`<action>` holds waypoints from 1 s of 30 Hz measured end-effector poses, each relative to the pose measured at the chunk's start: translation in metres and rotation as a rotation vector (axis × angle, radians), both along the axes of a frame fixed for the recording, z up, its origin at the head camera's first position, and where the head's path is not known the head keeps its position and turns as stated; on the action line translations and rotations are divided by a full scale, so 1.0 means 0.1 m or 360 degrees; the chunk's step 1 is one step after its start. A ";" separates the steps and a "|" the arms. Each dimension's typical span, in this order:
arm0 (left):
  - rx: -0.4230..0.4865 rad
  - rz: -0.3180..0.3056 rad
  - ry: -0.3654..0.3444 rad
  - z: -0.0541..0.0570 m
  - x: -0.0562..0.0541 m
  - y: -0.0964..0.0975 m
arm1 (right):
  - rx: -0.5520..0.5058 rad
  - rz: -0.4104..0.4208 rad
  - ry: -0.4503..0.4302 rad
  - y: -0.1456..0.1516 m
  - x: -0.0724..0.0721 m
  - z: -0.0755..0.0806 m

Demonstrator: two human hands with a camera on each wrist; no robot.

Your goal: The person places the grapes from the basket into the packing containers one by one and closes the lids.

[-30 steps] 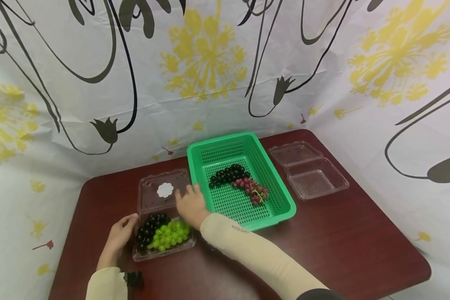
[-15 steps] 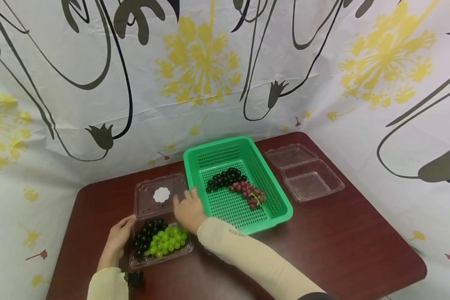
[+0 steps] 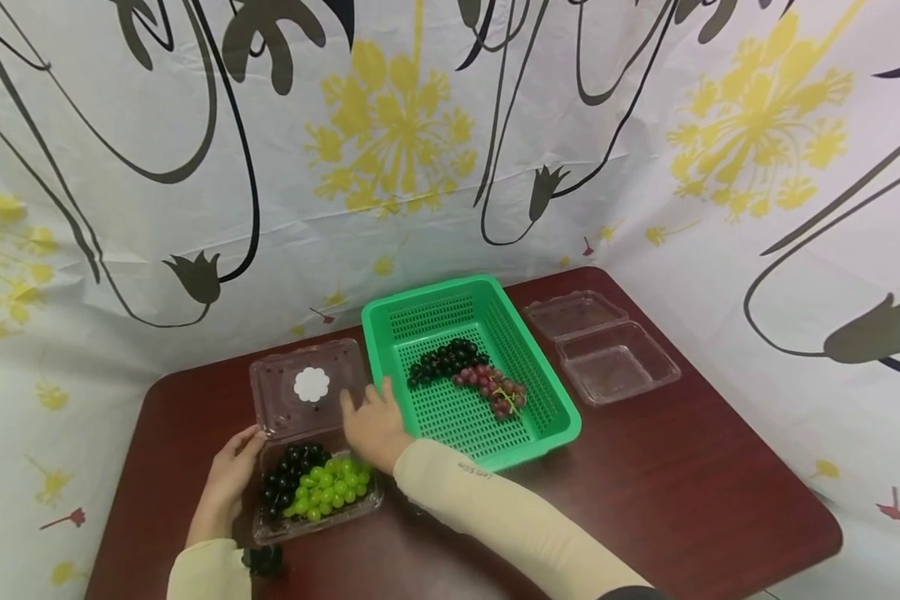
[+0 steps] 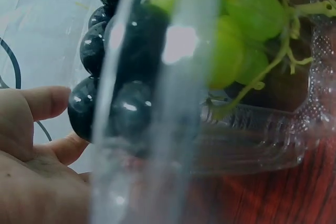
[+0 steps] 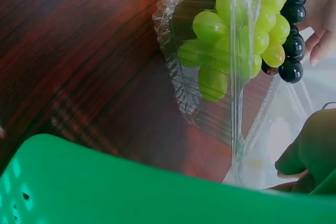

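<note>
A clear plastic clamshell box [image 3: 322,527] sits on the table at the left, holding black grapes [image 3: 277,483] and green grapes [image 3: 332,490]. Its transparent lid [image 3: 277,387], with a white scalloped label, stands tilted back from the hinge. At the lid's lower left corner, my left hand [image 3: 228,471] pinches the edge between thumb and fingers. My right hand [image 3: 375,427] grips the lid's right side, thumb over it and fingers toward the basket. In the left wrist view, the left fingers [image 4: 52,103] show behind the box wall, beside the black grapes.
Right beside the box, a green basket [image 3: 562,417] holds black grapes [image 3: 446,360] and red grapes [image 3: 491,390]. Another clear box [image 3: 622,371] lies opened out at the back right of the dark red table [image 3: 645,483]. Patterned cloth [image 3: 420,242] hangs behind the table.
The lid has risen slightly from its flatter position, its left edge shifting left. Both hands have stayed at its sides. The head view has drifted slightly; the basket and its grapes are unmoved.
</note>
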State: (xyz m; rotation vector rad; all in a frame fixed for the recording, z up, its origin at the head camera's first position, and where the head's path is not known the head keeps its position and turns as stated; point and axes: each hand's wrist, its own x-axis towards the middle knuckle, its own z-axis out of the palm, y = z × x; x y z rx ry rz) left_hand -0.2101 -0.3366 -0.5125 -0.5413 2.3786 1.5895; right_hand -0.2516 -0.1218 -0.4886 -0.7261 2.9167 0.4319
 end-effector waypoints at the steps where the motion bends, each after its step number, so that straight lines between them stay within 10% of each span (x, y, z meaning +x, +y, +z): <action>1: -0.0002 0.0006 0.0007 0.01 0.00 -0.01 | -0.0009 0.0001 0.0001 -0.01 0.00 0.00; 18: 0.0031 0.0141 0.0099 0.26 0.10 -0.03 | -0.0721 -0.0097 0.0101 0.08 -0.06 0.05; 30: 0.0023 0.0002 0.0207 0.42 0.26 0.04 | -0.1273 -0.0257 -0.0160 0.18 -0.13 0.10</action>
